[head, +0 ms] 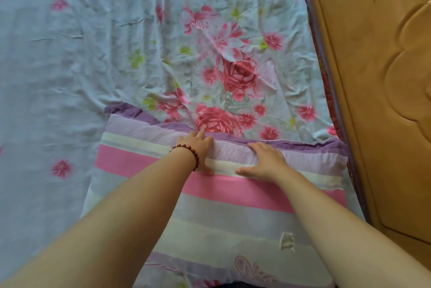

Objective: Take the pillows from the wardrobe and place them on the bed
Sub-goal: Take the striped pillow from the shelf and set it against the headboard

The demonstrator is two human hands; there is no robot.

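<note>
Pillow: the striped pink, white and purple pillow [233, 206] lies on the bed at the lower centre of the frame, its right end just beside the wooden headboard [373, 77].
Left hand: the left hand [198, 147] rests on the pillow's far edge with fingers spread and fairly straight, thumb down on the white stripe. It grips nothing.
Right hand: the right hand [265, 161] sits just right of it, palm flat on the purple band, fingers reaching to the far edge and pressing rather than clutching.
Wrist: a bracelet [190, 150] of red-brown beads circles the left wrist.
Bed: a crumpled pale blue sheet [93, 42] with pink roses fills the upper frame.
Pillow surface: there is a small ragged mark low on the pillow.
</note>
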